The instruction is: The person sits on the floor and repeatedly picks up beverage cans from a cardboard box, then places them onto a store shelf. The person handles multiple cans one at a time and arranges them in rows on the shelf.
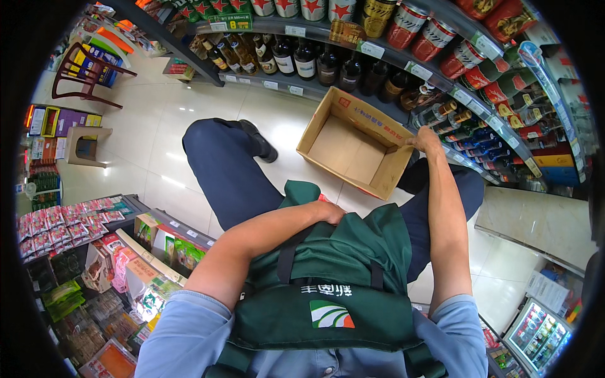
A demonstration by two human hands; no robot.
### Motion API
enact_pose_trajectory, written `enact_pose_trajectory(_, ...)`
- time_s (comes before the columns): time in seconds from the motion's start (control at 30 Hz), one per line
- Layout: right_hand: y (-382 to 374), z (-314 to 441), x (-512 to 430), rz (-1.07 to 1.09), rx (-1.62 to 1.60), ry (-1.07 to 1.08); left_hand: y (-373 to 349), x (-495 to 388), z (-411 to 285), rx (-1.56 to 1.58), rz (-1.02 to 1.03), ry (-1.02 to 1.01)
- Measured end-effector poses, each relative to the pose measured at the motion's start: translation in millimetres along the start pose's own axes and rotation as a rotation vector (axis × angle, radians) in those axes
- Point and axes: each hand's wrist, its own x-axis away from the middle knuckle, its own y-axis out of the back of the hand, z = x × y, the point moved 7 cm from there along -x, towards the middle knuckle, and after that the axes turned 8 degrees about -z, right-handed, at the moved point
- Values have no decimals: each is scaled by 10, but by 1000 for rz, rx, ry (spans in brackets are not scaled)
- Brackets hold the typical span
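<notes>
An open cardboard box (347, 149) with nothing in it stands on the tiled floor before me, between my feet and the bottle shelf. My right hand (423, 141) is at the box's right back corner, its fingers on or beside the rim; whether they grip it is not plain. In front of my lap is my left hand (332, 212), at the upper folds of my green apron (321, 255). A small piece of something red shows beside its fingers, and the fingers themselves are mostly hidden.
Shelves (288, 87) of bottles and cans curve round the front and right. A stone-like ledge (529, 212) lies at the right. At the left are a plastic stool (75, 146) and a dark red chair (61, 71). A rack with packaged snacks (56, 227) stands at the lower left.
</notes>
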Motion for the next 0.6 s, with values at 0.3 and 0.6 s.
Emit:
enact_pose_trajectory(0.3, -545, -37, -150, 273, -92, -183, -366, -273, 358, 168, -250, -106)
enact_pose_trajectory(0.6, -710, 32, -399, 360, -130, -316, -619, -253, 804, 204, -92, -120)
